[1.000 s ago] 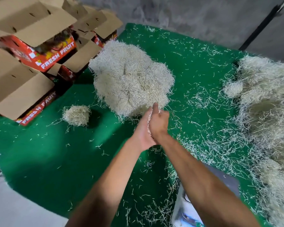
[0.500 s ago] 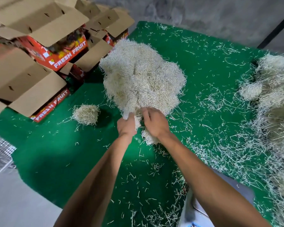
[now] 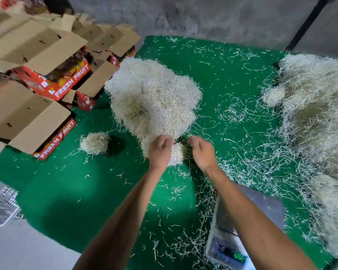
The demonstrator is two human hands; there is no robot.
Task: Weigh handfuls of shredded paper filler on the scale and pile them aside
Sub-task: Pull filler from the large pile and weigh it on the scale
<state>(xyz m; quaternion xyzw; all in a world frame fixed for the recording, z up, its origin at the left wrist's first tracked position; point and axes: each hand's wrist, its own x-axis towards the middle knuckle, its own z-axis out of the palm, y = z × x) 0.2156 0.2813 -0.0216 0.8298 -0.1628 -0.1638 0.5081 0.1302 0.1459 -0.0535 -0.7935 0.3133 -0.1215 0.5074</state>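
We see the center pile (image 3: pixel 152 98) of shredded paper on the green mat (image 3: pixel 66 191), long axis running from the hands away toward the wall. A small clump (image 3: pixel 177 156) sits at the pile's near foot. Left hand (image 3: pixel 160 151) rests on the clump, fingers curled; whether it pinches, can't tell. Right hand (image 3: pixel 202 151) is just right of the clump, fingers loosely curled, holding nothing. Half a second ago both hands gripped the clump; now the right has let go. Scale (image 3: pixel 242 234) is well nearer than the pile, under the right forearm.
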